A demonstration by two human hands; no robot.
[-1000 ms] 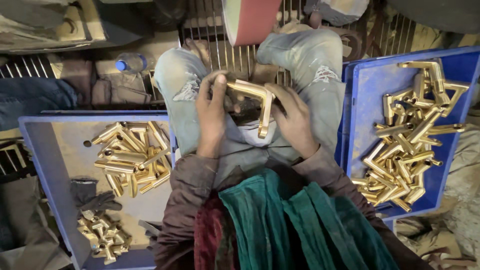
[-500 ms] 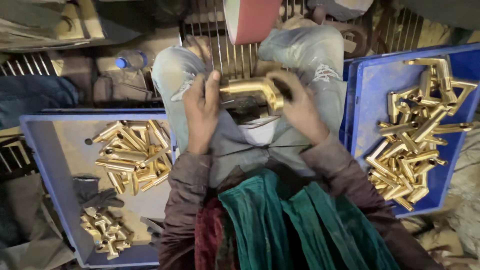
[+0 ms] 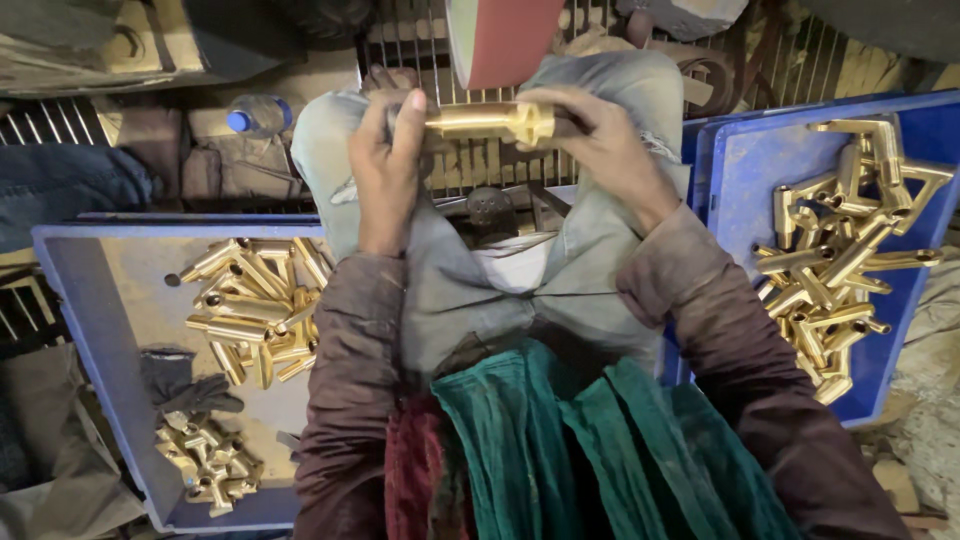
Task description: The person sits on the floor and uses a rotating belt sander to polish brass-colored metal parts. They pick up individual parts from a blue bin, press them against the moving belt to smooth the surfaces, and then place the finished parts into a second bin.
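Now you are lifting the golden brass elbow fitting (image 3: 490, 121) off your lap toward the red sanding belt (image 3: 505, 35), your left hand (image 3: 385, 170) and right hand (image 3: 600, 140) clamping its ends.

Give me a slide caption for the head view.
Both hands, left hand and right hand, hold a brass pipe fitting beneath a red belt.

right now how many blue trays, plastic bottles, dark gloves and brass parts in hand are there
blue trays: 2
plastic bottle: 1
dark glove: 1
brass part held in both hands: 1
total: 5
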